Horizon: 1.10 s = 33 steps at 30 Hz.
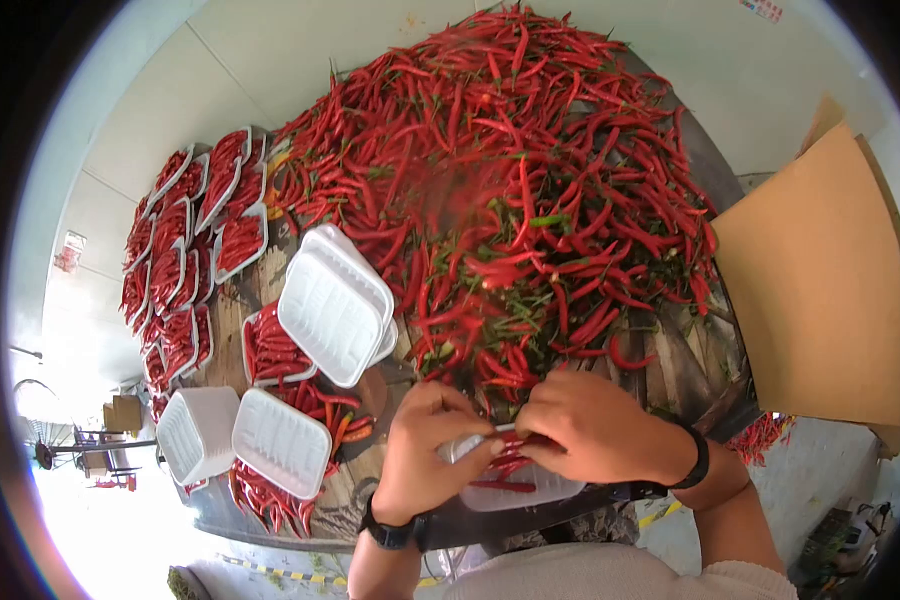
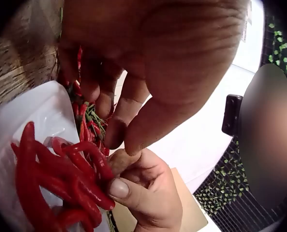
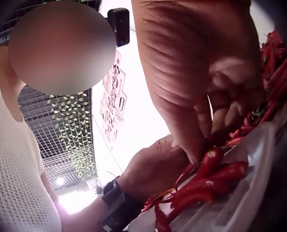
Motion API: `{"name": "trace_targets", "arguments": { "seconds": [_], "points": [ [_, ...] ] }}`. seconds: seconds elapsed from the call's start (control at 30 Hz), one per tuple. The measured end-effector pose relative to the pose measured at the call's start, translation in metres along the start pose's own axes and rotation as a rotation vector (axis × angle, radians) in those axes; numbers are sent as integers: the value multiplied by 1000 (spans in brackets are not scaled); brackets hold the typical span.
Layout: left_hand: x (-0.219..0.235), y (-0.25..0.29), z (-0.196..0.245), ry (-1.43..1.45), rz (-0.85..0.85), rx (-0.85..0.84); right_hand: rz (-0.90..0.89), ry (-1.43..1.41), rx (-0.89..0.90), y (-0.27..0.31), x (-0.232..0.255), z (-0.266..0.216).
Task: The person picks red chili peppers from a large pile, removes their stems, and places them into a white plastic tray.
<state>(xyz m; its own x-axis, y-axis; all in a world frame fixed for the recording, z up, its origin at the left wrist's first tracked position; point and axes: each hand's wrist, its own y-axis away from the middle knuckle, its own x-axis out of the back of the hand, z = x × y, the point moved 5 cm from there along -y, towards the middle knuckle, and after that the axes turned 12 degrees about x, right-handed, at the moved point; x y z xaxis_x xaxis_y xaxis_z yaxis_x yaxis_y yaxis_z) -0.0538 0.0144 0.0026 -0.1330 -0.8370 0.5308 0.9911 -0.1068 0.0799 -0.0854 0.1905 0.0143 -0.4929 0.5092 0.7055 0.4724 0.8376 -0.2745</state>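
A white plastic tray [image 1: 523,490] with several red chili peppers [image 2: 61,174] in it stands at the table's near edge, between both hands. My right hand [image 1: 595,428] is over the tray's right side, its thumb and forefinger pinching the end of a chili pepper [image 2: 102,166]. My left hand [image 1: 428,450] reaches in from the left, thumb and forefinger brought close together beside the right fingertips. I cannot tell whether a pepper or stem is between those left fingers. In the right wrist view, peppers [image 3: 208,186] lie lengthwise in the tray just under the right thumb.
A large heap of red chilies [image 1: 510,180] with green stems covers the table beyond the hands. Stacked empty white trays [image 1: 335,310] and further empty trays [image 1: 282,443] are to the left, before rows of filled trays [image 1: 175,270]. A cardboard sheet [image 1: 820,290] stands on the right.
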Motion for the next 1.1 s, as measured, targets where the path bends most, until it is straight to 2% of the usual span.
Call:
{"name": "trace_targets", "arguments": {
  "seconds": [0.17,0.27,0.43,0.5,0.63,0.67,1.0,1.07,1.1],
  "points": [
    [-6,-2,4,-36,-43,-65,-36,103,-23,3,-4,2],
    [-8,-2,2,-101,-50,-58,11,12,-3,1,-4,1],
    [-8,-3,1,-91,-44,-67,58,56,-74,4,20,15],
    [-6,-3,0,-55,-33,-46,274,303,-175,11,44,26],
    [-3,-2,-1,-31,4,-26,253,479,-282,18,58,44],
    [-3,-2,-2,-23,7,-32,264,409,-303,18,57,48],
    [1,-3,-5,4,28,-29,177,402,-216,10,53,42],
    [2,-3,-6,17,42,-27,298,318,-138,9,64,35],
    [2,-3,-7,28,45,-26,291,322,-131,6,66,30]
  ]
}}
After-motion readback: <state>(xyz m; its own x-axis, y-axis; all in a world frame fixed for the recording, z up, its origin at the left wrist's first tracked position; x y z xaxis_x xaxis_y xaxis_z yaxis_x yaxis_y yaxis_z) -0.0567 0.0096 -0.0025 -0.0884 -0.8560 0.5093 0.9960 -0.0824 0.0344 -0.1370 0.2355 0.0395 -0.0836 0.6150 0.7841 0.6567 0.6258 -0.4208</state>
